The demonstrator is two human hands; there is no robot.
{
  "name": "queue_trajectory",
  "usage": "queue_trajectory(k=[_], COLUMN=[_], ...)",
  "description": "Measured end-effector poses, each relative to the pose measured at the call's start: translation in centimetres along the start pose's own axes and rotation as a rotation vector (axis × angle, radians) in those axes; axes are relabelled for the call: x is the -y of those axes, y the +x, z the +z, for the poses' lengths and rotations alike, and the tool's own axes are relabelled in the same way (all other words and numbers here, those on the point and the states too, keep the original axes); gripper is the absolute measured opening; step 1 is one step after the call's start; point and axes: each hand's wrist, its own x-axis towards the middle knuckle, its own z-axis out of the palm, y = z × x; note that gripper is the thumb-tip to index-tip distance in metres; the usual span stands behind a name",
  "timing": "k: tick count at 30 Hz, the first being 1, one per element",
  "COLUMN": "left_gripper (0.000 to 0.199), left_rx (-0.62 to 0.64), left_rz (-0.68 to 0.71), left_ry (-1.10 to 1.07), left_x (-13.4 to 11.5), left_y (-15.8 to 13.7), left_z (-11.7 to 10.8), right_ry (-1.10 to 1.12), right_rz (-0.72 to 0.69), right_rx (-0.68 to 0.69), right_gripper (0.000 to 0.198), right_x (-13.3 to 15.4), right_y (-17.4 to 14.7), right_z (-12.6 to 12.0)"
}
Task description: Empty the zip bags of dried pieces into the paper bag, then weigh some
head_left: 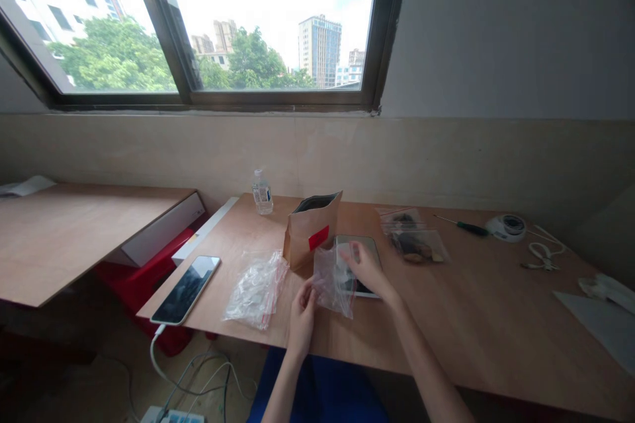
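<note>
A small clear zip bag [331, 287] is pinched along its left side by my left hand [301, 310], which is closed near the table's front edge. My right hand [366, 268] hovers over a flat device with a pale plate [371, 246], close to the bag's right end. Its fingers look slightly apart, with nothing clearly visible in them. Just behind the bag stands an open brown paper pouch [310, 234] with a red label. To the left lies a pile of clear zip bags [253, 289].
On the left are a phone [186, 291] on a white cable and a water bottle [262, 193]. To the right lie filled zip bags [414, 241], a screwdriver [469, 228], a round white device [507, 228], a coiled cable [543, 254] and a white sheet [595, 324].
</note>
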Motion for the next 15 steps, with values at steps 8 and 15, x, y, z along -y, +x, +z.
queue_trajectory(k=[8, 15], left_gripper=[0.037, 0.044], left_rx=[0.19, 0.085], left_rz=[0.004, -0.069], left_ry=[0.055, 0.023], left_x=[-0.5, -3.7], left_y=[-1.0, -1.4], left_z=[0.7, 2.0], right_ry=[0.301, 0.097], right_rz=[0.091, 0.005], right_rx=[-0.087, -0.036], right_gripper=[0.049, 0.038], right_x=[0.3, 2.0], right_y=[0.1, -2.7], right_z=[-1.3, -0.6])
